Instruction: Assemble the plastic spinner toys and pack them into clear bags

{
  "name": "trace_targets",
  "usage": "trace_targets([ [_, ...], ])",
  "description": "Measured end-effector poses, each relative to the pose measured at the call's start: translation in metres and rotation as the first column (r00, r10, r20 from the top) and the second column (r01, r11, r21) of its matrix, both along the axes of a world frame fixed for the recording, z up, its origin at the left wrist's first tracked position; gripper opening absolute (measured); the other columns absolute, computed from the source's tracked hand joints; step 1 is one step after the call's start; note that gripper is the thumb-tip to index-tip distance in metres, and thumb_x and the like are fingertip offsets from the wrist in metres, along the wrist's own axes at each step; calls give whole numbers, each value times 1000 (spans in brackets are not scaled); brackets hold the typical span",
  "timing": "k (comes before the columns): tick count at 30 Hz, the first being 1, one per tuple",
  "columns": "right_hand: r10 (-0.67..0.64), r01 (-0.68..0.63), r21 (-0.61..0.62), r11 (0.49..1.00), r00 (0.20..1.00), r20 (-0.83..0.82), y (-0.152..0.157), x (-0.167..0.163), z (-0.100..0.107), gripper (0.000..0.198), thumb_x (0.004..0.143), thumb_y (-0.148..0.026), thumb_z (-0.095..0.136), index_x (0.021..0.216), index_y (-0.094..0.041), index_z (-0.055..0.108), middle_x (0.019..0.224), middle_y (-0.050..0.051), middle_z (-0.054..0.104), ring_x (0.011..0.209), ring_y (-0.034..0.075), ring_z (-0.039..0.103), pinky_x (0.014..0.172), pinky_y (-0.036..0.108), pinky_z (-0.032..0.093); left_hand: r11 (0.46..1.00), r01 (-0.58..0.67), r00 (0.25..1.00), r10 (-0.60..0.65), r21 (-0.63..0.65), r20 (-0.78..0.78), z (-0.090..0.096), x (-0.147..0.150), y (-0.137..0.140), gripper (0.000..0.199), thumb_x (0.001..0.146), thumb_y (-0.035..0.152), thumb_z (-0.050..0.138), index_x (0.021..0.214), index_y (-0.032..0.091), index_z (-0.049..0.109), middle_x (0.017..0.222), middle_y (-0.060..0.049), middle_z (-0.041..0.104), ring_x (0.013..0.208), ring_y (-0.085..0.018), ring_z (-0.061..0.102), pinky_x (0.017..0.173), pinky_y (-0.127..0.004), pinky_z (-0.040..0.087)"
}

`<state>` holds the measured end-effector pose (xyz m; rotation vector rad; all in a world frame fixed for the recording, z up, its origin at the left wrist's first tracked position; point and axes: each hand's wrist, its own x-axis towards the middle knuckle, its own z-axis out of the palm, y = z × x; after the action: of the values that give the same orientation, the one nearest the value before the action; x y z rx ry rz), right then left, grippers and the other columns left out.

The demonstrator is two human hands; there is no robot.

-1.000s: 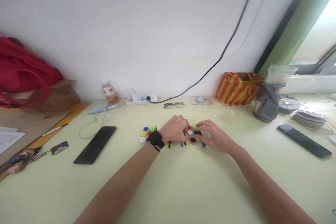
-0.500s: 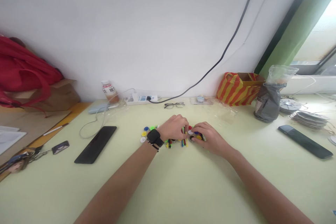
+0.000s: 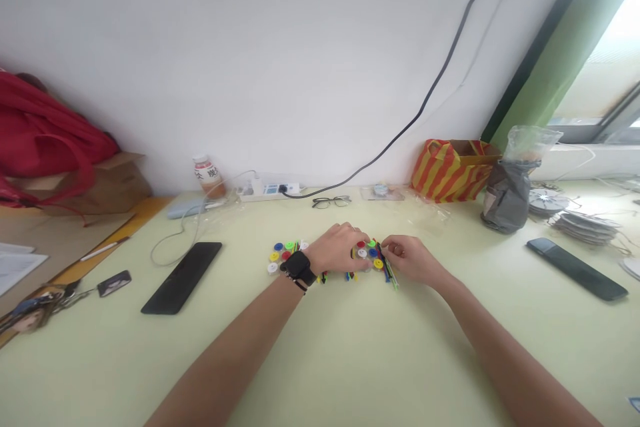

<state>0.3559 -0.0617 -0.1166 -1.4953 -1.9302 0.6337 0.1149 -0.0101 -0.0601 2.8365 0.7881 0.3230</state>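
Small round containers with coloured caps (image 3: 373, 253) stand in a tight cluster on the pale green table. My left hand (image 3: 336, 248), a black watch on its wrist, arches over them with thumb and fingers closed around some red, white, blue and yellow caps. Along the cluster's right side lies a bundle of thin coloured strips (image 3: 388, 269). My right hand (image 3: 411, 259) pinches at the upper end of these strips, its fingertips partly hidden. More capped containers (image 3: 275, 256) and strips sit left of my left hand, partly covered by it.
Black phones lie to the left (image 3: 182, 278) and right (image 3: 577, 268). Behind are glasses (image 3: 332, 201), a power strip (image 3: 267, 191) and a drink bottle (image 3: 209, 177). A striped bag (image 3: 453, 170) and a grey bag (image 3: 509, 197) stand back right. Keys (image 3: 40, 303) lie far left.
My right hand has drawn off the caps to the right, uncovering the strips along the cluster's side. My left hand has shifted slightly right and lies lower over the caps.
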Motion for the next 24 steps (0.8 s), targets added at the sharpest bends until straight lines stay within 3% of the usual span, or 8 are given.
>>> trace_targets([
  [9, 35, -41, -38, 998, 990, -137, 0, -15, -6, 20, 87, -33, 60, 95, -19, 71, 76, 4, 70, 67, 19, 65, 61, 31, 54, 999, 21, 999, -20, 32, -40, -4, 2, 0, 30, 88, 50, 71, 103, 24, 73, 103, -5, 76, 103, -28, 66, 87, -38, 47],
  [13, 48, -51, -25, 998, 992, -119, 0, -17, -8, 21, 89, -34, 59, 98, -19, 72, 77, 3, 69, 67, 19, 65, 61, 31, 54, 999, 33, 999, -33, 14, -35, -2, 1, 1, 34, 88, 55, 72, 101, 24, 73, 98, -6, 76, 99, -28, 66, 86, -37, 48],
  [16, 23, -21, 29, 999, 999, -50, 0, -14, -5, 23, 92, -37, 57, 98, -20, 72, 76, 4, 70, 67, 20, 65, 61, 31, 53, 1000, 9, 998, -9, 2, 55, 11, -6, 3, 42, 90, 58, 70, 113, 24, 73, 107, -7, 77, 106, -28, 67, 91, -37, 49],
  [19, -68, 57, 127, 990, 994, 84, 0, -4, -1, 25, 94, -39, 55, 98, -21, 71, 82, 5, 72, 69, 20, 65, 63, 33, 51, 990, -138, 939, 118, 38, 323, 39, -29, 10, 39, 101, 54, 56, 118, 23, 72, 123, -8, 75, 116, -25, 65, 102, -36, 47],
  [22, -123, 87, 180, 980, 972, 199, 2, 5, -1, 21, 94, -36, 54, 99, -23, 70, 87, 5, 74, 69, 20, 65, 66, 34, 50, 945, -325, 811, 254, 44, 528, 64, -71, 14, 40, 107, 49, 44, 107, 21, 72, 107, -5, 78, 99, -21, 69, 92, -32, 50],
  [24, -136, 92, 192, 977, 964, 230, 4, 8, -5, 20, 95, -34, 52, 99, -24, 69, 89, 5, 74, 73, 21, 67, 68, 34, 49, 901, -433, 751, 341, 31, 565, 65, -103, 13, 42, 106, 51, 44, 99, 21, 72, 99, -4, 78, 89, -20, 69, 84, -31, 51],
])
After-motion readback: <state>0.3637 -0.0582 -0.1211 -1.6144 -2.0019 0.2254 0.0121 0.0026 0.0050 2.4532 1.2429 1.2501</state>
